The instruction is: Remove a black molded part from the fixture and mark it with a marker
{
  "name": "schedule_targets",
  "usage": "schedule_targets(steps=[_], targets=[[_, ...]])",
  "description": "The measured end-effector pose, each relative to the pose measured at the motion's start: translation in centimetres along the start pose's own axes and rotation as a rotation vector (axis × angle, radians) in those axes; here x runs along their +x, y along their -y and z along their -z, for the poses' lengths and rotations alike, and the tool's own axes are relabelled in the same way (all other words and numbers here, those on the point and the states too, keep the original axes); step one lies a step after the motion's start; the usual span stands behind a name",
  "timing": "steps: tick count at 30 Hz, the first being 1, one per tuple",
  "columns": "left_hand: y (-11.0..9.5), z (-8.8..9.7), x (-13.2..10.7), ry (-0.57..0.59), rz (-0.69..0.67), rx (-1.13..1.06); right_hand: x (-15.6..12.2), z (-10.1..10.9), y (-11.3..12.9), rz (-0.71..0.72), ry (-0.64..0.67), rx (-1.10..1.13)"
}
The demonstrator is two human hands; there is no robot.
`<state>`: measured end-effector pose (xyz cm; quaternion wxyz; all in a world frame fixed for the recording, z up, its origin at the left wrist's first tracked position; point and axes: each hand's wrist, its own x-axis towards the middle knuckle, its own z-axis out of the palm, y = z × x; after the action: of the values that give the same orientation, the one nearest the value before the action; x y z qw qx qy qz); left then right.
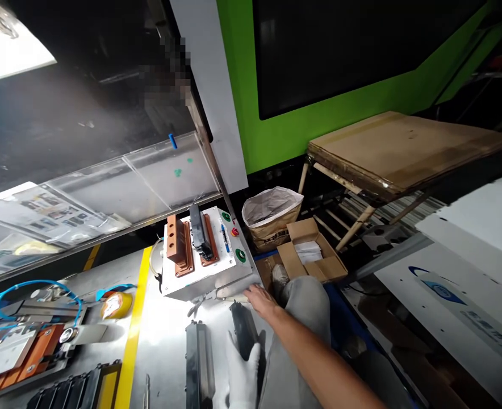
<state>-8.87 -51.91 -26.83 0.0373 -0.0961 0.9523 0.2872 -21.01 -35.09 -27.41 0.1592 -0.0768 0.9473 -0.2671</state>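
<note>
My left hand (242, 369), in a white glove, is at the bottom centre with thumb and fingers on either side of a long black plastic housing (243, 326), gripping its near end. A similar black housing (199, 363) lies to its left on the metal table. My bare right hand (262, 300) reaches to the front corner of a white fixture box (204, 281), fingers extended and slightly bent. Its fingertips are close to a slim pale tool (229, 296); contact is unclear. On the fixture, another black part (200, 233) sits on one brown block, beside a bare brown block (176, 244).
Green and red buttons (234, 232) and a blue pen (225, 237) are on the fixture. Yellow tape (134, 318) crosses the table; left of it are a tape roll (117, 305), an orange jig (42, 346) and several black parts (74, 389). An open carton (331, 264) and paper sack (272, 218) stand beyond.
</note>
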Motion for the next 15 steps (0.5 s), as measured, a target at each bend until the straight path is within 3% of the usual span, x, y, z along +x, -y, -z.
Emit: schedule_targets(steps=[2,5,8,12,15], targets=[[0.8,1.5,0.3,-0.062,-0.06,0.055,-0.4,0.0,-0.5,-0.001,-0.023,0.018],[2.4,4.3,1.6,-0.177,-0.173,0.338,-0.8,-0.1,-1.3,-0.056,-0.066,0.05],[4.6,6.8,3.1,-0.149,-0.093,0.59,-1.1,-0.1,-1.9,-0.134,-0.111,0.091],[7.8,7.8,4.1,0.03,0.095,0.351,-1.6,0.3,-2.5,-0.195,-0.167,0.148],[8.7,7.5,3.9,-0.086,0.025,0.217,-2.0,0.7,-2.7,-0.216,-0.212,0.191]])
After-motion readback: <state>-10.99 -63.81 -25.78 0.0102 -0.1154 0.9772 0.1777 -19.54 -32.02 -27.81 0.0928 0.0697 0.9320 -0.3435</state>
